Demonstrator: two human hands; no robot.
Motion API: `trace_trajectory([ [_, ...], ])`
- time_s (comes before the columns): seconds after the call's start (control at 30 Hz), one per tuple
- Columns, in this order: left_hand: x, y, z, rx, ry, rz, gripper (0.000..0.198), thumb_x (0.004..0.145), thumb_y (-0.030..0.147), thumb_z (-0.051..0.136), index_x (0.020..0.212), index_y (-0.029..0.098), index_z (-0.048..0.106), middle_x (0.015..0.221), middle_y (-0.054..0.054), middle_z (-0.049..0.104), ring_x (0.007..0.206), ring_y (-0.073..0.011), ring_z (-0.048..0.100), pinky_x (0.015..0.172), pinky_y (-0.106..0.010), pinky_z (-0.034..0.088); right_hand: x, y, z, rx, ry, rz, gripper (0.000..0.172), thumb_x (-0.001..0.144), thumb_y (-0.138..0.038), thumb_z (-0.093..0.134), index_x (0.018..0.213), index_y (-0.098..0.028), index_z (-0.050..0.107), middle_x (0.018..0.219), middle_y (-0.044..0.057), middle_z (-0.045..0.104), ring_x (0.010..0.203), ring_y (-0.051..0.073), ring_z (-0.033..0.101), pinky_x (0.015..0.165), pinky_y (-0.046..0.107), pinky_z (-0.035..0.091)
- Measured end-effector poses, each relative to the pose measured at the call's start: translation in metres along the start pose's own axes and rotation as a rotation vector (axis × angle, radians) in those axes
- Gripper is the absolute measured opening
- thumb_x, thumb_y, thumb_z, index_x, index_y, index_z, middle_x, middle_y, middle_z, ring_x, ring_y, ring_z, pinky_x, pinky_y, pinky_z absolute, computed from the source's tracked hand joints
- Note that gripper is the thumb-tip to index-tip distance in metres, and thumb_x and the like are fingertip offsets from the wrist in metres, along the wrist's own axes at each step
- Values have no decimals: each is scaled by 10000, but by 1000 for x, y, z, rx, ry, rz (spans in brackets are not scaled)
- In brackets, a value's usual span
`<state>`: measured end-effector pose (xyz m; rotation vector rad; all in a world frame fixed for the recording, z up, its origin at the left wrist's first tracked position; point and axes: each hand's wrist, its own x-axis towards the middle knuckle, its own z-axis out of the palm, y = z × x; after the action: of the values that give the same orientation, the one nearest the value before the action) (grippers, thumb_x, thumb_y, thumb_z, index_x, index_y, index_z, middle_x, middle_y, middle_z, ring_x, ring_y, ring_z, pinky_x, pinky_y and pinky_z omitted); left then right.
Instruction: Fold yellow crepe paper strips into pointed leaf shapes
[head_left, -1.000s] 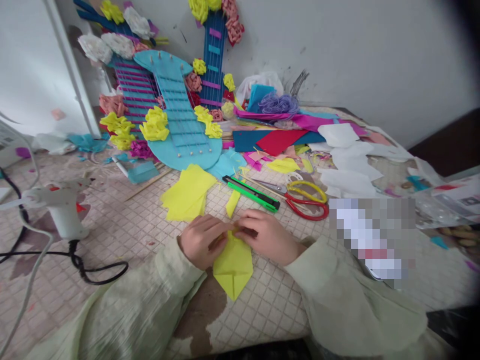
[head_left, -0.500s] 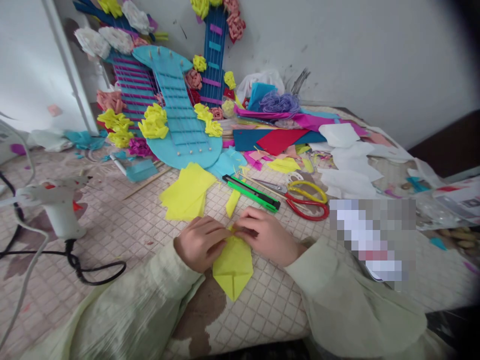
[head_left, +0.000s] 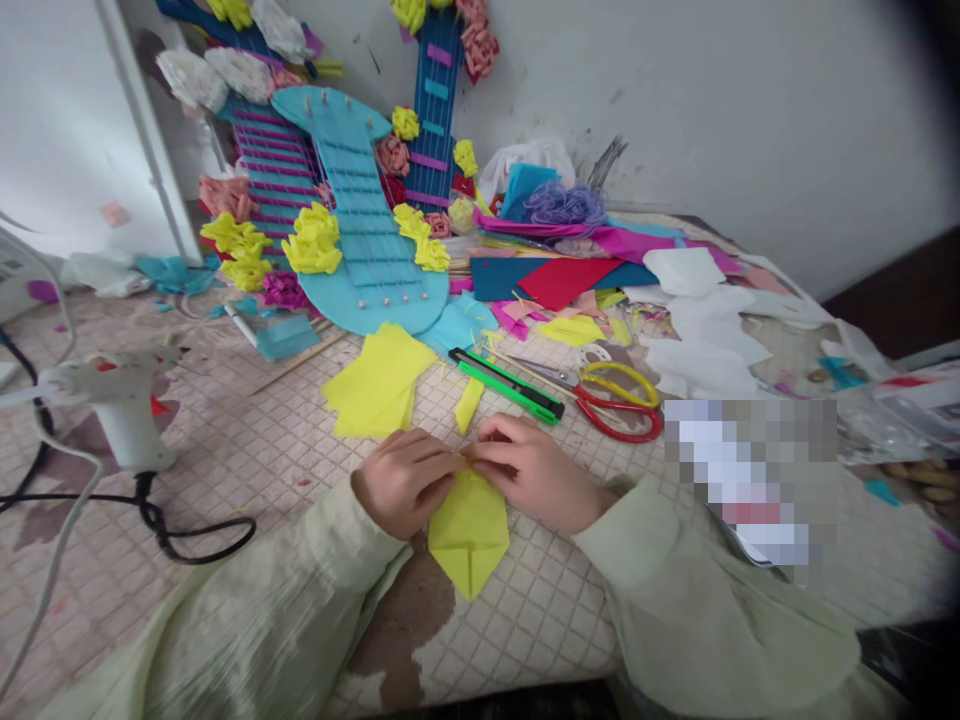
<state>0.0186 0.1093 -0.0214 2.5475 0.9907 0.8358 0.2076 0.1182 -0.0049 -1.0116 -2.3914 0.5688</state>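
Note:
A folded yellow paper [head_left: 469,530] lies on the checked tablecloth [head_left: 247,470] right in front of me, its point toward me. My left hand [head_left: 405,480] and my right hand [head_left: 529,472] meet at its far edge, fingers curled and pinching the fold there. Beyond them lie a loose stack of yellow sheets [head_left: 379,380], a thin yellow strip [head_left: 469,403], a green utility knife [head_left: 510,385] and red-and-yellow scissors [head_left: 607,395].
A white glue gun [head_left: 120,395] with a black cord [head_left: 172,525] stands at the left. Blue paper guitars with paper flowers [head_left: 360,220] lean on the back wall. Coloured and white sheets [head_left: 697,310] pile at the back right. A blurred-out object [head_left: 750,480] lies to the right.
Both hands stay pinched on the yellow paper's far edge, fingertips drawn slightly closer together. The view has shifted a little.

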Motion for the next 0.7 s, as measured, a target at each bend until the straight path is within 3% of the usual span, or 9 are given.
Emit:
trace_trajectory([
  [0.4,3,-1,-6,100,42,56,147,748,209,487,688,193,620,826,-30,600,753,-156,514,644,-292,399,0,-1,-1,-1,-29,13,161,802,-160,485,868,-187,630,839,36,527,804,137,491,720,284,402],
  [0.7,3,-1,-8,125,10,112,134,751,181,484,721,182,615,881,-24,640,839,-177,525,693,-310,412,-2,1,0,-45,40,64,112,785,-188,522,800,-187,633,790,25,559,772,141,502,713,299,392],
])
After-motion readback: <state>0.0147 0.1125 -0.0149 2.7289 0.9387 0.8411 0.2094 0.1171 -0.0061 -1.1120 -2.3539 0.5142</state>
